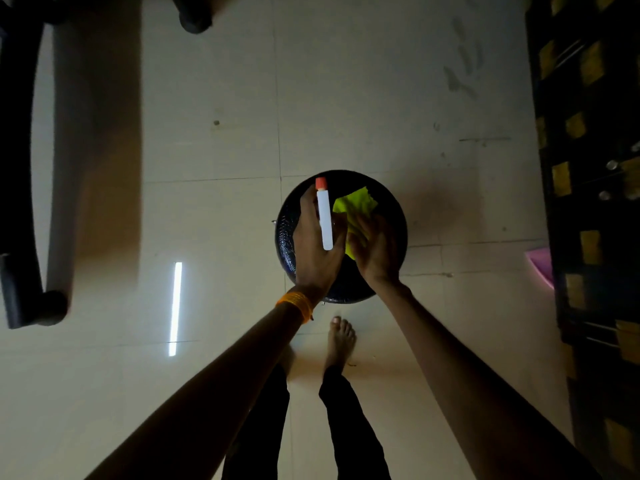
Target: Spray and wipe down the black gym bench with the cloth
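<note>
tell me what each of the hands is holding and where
Left hand grips the white spray bottle around its lower body. Right hand presses on the near part of the yellow cloth.

Slim white spray bottle [325, 220] – orange cap, yellow-green cloth [353, 206] crumpled on round black seat [391, 209]

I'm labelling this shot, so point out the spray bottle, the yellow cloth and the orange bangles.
Spray bottle [325, 220]: head view, middle of its white body.
Yellow cloth [355, 202]: head view, the flat part beyond the right hand's fingers.
Orange bangles [295, 304]: head view, band on left wrist.
</note>
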Motion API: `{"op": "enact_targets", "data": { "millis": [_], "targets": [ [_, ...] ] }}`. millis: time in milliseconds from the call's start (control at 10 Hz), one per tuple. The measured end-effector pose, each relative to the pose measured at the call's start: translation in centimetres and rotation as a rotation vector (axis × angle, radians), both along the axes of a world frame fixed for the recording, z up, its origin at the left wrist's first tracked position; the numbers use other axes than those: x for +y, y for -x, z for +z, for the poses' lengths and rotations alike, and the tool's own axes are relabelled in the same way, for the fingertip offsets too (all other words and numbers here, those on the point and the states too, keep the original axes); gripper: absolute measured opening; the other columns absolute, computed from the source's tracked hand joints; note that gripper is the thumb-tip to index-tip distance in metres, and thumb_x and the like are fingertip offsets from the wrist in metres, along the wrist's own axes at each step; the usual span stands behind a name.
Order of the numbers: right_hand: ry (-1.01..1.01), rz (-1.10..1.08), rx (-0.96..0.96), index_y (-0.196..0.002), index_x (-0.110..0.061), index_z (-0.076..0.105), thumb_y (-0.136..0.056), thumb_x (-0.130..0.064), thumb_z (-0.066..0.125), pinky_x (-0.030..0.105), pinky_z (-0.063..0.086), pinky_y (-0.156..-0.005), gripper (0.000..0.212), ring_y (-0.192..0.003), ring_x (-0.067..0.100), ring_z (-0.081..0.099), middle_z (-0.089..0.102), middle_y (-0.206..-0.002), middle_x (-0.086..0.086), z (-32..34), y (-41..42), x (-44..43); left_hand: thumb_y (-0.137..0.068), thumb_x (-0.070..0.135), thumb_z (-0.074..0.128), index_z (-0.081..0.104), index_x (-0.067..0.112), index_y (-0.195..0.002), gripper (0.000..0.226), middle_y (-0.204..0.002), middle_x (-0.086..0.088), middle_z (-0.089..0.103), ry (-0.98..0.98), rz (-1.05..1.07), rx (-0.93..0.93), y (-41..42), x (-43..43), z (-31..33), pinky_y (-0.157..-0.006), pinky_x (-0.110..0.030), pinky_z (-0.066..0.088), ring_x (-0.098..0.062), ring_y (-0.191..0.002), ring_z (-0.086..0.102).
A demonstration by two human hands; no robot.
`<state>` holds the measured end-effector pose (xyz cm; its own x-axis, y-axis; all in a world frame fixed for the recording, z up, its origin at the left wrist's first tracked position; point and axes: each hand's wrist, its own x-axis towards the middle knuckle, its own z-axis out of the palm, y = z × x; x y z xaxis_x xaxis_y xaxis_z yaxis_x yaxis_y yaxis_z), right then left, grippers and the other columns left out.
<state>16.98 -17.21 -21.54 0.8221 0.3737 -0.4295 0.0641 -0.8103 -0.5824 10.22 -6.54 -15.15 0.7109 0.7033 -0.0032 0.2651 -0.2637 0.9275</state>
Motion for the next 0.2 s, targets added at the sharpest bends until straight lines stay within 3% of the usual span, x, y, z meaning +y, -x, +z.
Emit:
{"op": "enact_targets", "data": {
  "millis": [100,200],
  "targets": [
    [0.006,0.065,-0.05,-0.143,-0.022,0.053,-0.091,-0.055,0.051,0.041,0.038,-0.115,0.061,-0.138,0.028,0.044,0.048,-0.149,0.008,1.0,-0.3,0.2,-0.086,0.009,0.067,0.03,0.0,-0.152,0.076,-0.126,-0.015,0.061,0.037,-0.084,0.101,1.0,1.0,0.9,-0.095,-0.023,0.052,-0.006,-0.107,0.06],
    [0.009,0.063,-0.103,-0.14,-0.024,0.054,-0.089,-0.047,0.061,0.049,0.044,-0.108,0.056,-0.136,0.031,0.043,0.046,-0.148,0.006,2.4,-1.0,0.2,-0.081,0.009,0.07,0.023,0.01,-0.158,0.09,-0.147,-0.008,0.049,-0.032,-0.177,0.164,2.7,2.2,0.4,-0.105,-0.029,0.048,-0.019,-0.128,0.05]
  ]
}}
